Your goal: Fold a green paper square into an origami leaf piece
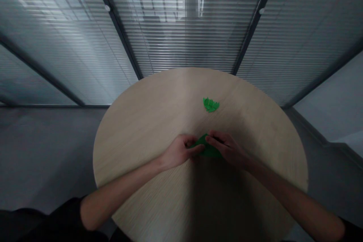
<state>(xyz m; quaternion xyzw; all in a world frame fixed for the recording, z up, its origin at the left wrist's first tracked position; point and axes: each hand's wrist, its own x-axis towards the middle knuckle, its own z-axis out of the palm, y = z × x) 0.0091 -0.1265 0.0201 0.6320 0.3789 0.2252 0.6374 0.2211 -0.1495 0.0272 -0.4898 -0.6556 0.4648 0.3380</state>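
A green sheet of paper (209,150), partly folded, lies on the round wooden table (147,121) between my hands. My left hand (181,151) pinches its left edge with thumb and curled fingers. My right hand (227,149) rests on its right side, fingers pressed down on the paper. Both hands cover much of the sheet. Farther back on the table sits a small folded green paper piece (211,104), leaf-shaped with pleats, apart from both hands.
The table's far edge meets glass walls with horizontal blinds (187,38) and dark frames. Grey floor (42,151) lies to the left and right of the table. My forearms reach in from the bottom corners.
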